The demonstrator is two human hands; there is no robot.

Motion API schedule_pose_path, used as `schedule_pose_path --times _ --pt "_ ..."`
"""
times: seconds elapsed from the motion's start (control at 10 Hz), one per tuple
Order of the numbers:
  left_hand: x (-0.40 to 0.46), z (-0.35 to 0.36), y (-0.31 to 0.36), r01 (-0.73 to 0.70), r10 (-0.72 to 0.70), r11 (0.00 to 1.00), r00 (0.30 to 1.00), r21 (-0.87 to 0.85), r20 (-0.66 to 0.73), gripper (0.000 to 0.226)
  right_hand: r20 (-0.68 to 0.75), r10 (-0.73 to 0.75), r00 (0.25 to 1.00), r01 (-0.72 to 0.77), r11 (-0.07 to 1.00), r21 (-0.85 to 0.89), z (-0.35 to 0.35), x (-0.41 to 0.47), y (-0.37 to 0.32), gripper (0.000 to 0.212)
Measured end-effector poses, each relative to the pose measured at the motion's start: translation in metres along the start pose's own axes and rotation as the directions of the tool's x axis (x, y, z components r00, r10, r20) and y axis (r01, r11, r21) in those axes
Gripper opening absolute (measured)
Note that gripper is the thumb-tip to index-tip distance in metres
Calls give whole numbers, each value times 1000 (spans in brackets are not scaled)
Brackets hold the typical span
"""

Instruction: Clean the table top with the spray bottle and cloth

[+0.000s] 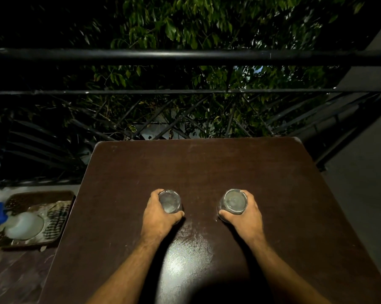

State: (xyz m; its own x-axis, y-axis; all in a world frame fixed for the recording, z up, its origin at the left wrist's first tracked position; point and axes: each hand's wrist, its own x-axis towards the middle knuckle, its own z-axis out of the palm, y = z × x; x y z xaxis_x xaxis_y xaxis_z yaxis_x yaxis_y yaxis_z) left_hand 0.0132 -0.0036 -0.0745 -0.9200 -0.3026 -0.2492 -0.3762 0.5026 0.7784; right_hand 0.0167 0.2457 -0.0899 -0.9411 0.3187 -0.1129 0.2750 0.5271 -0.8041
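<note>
A dark brown table top (207, 167) fills the middle of the view. My left hand (157, 212) is closed around a clear glass (169, 201) that stands on the table. My right hand (245, 212) grips a second clear glass (233, 201) a short way to the right. Off the table's left edge, a spray bottle (20, 224) with a blue trigger head lies on its side in a brown tray (40, 197). A striped cloth (56, 218) lies crumpled beside it in the same tray.
A black metal railing (185, 55) runs across behind the table, with green foliage beyond it. The tray rests on a lower dark surface (18, 273) to the left. A grey floor (360, 183) lies to the right. Light glares off the table's near middle.
</note>
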Motion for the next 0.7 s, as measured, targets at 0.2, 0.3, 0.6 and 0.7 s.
schedule_pose_path --times 0.2,0.3,0.6,0.7 --pt "-1 -4 1 -1 1 1000 999 -6 39 104 35 36 999 -35 999 -23 -3 -3 -3 105" --pt "3 -11 8 -39 38 998 999 44 26 116 52 1 999 5 995 -103 -9 -2 -10 110" --pt "51 -97 88 -231 232 954 973 193 21 95 120 -310 943 332 893 -304 -44 48 -109 87" --pt "55 -126 118 -292 308 920 951 262 -24 94 116 -366 924 383 864 -327 -58 55 -151 88"
